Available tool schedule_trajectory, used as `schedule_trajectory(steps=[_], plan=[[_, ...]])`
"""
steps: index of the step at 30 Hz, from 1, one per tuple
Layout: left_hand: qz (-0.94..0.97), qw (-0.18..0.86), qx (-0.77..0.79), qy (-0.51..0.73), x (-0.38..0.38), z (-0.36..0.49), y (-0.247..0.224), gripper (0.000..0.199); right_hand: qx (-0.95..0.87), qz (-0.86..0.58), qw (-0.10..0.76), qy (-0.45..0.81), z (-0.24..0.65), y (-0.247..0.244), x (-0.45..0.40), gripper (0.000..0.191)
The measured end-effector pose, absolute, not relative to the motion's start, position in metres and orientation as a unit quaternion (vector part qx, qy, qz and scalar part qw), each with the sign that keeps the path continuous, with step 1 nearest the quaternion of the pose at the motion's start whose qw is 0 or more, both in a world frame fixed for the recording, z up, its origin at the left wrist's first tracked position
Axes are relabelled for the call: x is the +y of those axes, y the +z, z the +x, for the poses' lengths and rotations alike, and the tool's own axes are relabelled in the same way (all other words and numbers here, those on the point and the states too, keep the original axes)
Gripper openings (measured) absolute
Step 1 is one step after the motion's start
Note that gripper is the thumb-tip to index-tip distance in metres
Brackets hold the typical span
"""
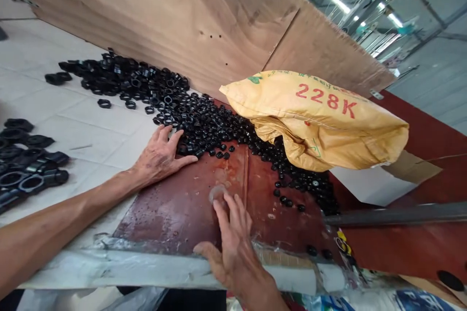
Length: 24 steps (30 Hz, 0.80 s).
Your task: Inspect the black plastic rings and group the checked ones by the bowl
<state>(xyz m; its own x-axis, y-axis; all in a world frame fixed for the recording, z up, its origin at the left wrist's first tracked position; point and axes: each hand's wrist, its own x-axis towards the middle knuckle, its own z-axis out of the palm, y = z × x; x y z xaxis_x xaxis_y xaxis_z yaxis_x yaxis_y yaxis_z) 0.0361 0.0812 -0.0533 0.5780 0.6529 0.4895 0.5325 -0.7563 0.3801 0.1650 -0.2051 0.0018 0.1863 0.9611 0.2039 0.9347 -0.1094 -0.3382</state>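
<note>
Small black rings and nuts lie in a long heap across the middle of the table. My left hand rests with fingers spread at the heap's near edge, its fingertips by the small parts. On the bare red-brown board, my right hand reaches forward with its fingers apart and nothing in it. A pale round disc lies at its fingertips. A yellow sack marked 228K lies behind the right part of the heap.
Larger black fittings are piled at the far left. A plywood panel stands behind the heap. An open carton, a metal bar and yellow-handled scissors are at the right.
</note>
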Motion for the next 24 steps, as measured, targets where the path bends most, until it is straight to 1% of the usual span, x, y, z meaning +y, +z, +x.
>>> schedule_trajectory(steps=[1, 2, 4, 7, 8, 9, 11, 12, 14, 16, 18, 22, 24], plan=[[0.883, 0.099, 0.336, 0.314, 0.081, 0.036, -0.053, 0.082, -0.635, -0.749, 0.187, 0.018, 0.167, -0.005, -0.206, 0.073], [0.883, 0.100, 0.335, 0.314, 0.080, 0.036, -0.053, 0.081, -0.614, -0.768, 0.182, -0.003, 0.173, -0.008, -0.205, 0.064], [0.884, 0.101, 0.333, 0.313, 0.079, 0.035, -0.053, 0.079, -0.556, -0.801, 0.204, -0.090, 0.196, -0.007, -0.203, 0.053], [0.883, 0.107, 0.332, 0.313, 0.079, 0.033, -0.053, 0.078, -0.461, -0.838, 0.228, -0.185, 0.238, 0.004, -0.227, 0.056], [0.882, 0.106, 0.333, 0.316, 0.079, 0.033, -0.053, 0.077, -0.422, -0.854, 0.218, -0.213, 0.250, 0.005, -0.244, 0.062], [0.880, 0.104, 0.334, 0.320, 0.079, 0.034, -0.053, 0.077, -0.377, -0.872, 0.195, -0.243, 0.260, 0.004, -0.264, 0.072], [0.877, 0.094, 0.338, 0.327, 0.080, 0.035, -0.054, 0.078, -0.280, -0.916, 0.129, -0.258, 0.277, -0.005, -0.306, 0.098], [0.878, 0.089, 0.339, 0.327, 0.080, 0.037, -0.055, 0.080, -0.227, -0.936, 0.102, -0.248, 0.284, -0.013, -0.324, 0.106], [0.882, 0.077, 0.337, 0.321, 0.080, 0.039, -0.056, 0.086, -0.173, -0.963, 0.070, -0.195, 0.297, -0.030, -0.345, 0.114], [0.888, 0.061, 0.330, 0.313, 0.081, 0.040, -0.057, 0.092, -0.216, -0.961, 0.082, -0.155, 0.308, -0.045, -0.341, 0.120], [0.894, 0.049, 0.321, 0.308, 0.082, 0.040, -0.057, 0.094, -0.288, -0.941, 0.113, -0.138, 0.315, -0.053, -0.316, 0.119], [0.899, 0.041, 0.309, 0.309, 0.084, 0.039, -0.056, 0.093, -0.409, -0.882, 0.163, -0.169, 0.330, -0.054, -0.243, 0.101], [0.895, 0.043, 0.316, 0.312, 0.084, 0.038, -0.055, 0.094, -0.436, -0.868, 0.175, -0.160, 0.338, -0.051, -0.212, 0.098]])
